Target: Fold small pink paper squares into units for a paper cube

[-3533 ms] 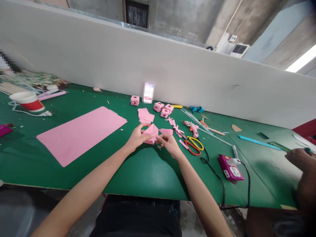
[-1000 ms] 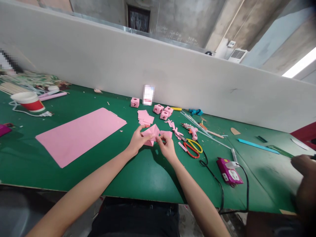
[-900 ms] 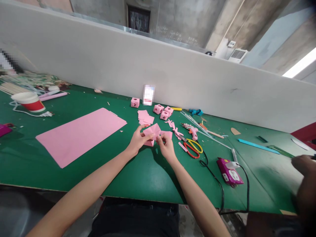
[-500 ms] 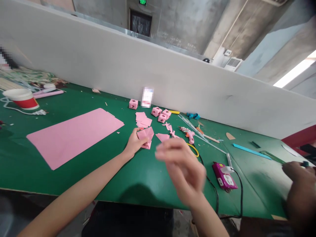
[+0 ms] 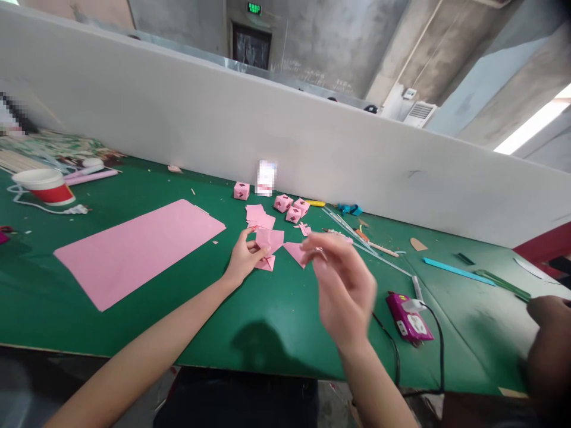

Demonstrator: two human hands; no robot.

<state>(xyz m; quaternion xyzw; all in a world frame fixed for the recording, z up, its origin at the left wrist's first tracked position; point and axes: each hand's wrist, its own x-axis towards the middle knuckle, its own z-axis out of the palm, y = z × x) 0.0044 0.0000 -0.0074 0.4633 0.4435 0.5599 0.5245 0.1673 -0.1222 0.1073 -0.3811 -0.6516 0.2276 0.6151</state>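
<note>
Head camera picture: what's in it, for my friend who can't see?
The left hand holds folded pink paper over a green table; the right hand, blurred, is raised. Beyond sit four pink paper boxes; a large pink sheet lies left.

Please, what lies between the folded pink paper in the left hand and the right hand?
In the head view, a loose pink paper piece shows on the green table between the folded pink paper and the raised right hand.

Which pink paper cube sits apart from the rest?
The leftmost pink paper cube, standing alone; the other three cubes cluster together to its right.
</note>
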